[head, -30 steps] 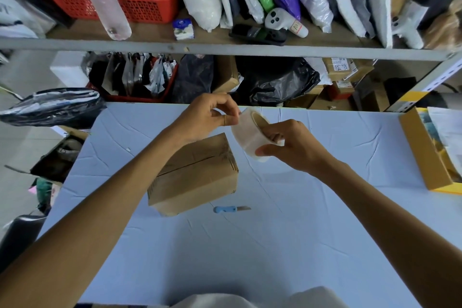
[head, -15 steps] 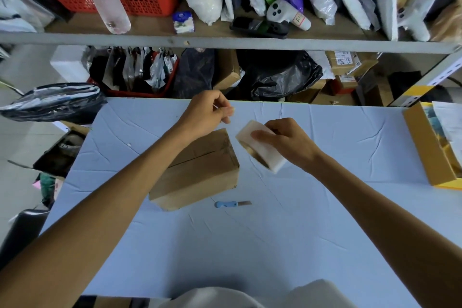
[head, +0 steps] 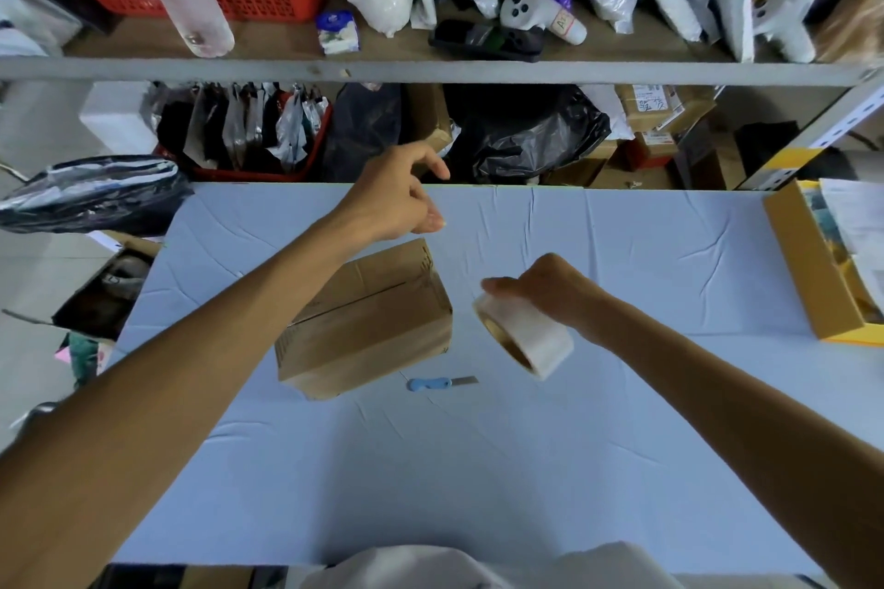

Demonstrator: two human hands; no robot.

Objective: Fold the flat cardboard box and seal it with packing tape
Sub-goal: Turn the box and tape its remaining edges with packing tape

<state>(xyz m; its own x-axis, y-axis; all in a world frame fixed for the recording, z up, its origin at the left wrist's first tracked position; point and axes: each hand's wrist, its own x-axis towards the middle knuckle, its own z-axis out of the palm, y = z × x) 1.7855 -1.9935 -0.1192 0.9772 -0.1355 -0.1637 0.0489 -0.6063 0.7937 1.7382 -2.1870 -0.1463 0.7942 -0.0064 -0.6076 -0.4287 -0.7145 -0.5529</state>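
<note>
A closed brown cardboard box lies on the blue-covered table, its top seam facing up. Over the box's far corner, my left hand hovers with thumb and fingertips pinched together, apparently on the free end of the clear tape; the strip itself is hard to make out. To the right of the box, my right hand grips the tape roll from above and holds it off the table.
A small blue-handled knife lies on the cloth just in front of the box. An open yellow-brown box stands at the right edge. Packed shelves rise behind the table's far edge. A black bag is at the left.
My hands have pulled apart: the right hand carried the roll down and to the right, while the left hand stayed raised near the box's far corner.
</note>
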